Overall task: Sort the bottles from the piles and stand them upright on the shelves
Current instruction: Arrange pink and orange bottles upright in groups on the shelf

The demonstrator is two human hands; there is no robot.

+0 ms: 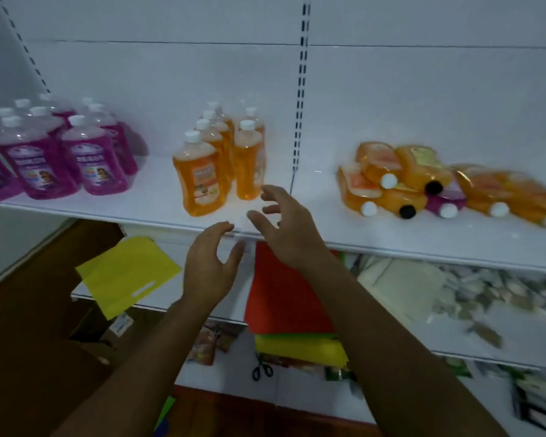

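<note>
Several orange bottles (221,156) stand upright in two rows at the middle of the white shelf (391,238). Several purple bottles (60,152) stand upright at its left end. To the right lies a pile of orange bottles (401,175) on their sides, with one purple bottle (445,198) among them. My left hand (208,266) hovers just below the shelf's front edge, fingers loosely spread and empty. My right hand (281,222) hovers over the front edge, right of the upright orange bottles, fingers spread and holding nothing.
A slotted upright post (301,89) divides the shelf's back wall. Lower shelves hold a yellow sheet (126,272), a red sheet (284,291), scissors (261,369), a pale bag (401,279) and scattered packets. Brown floor lies at the left.
</note>
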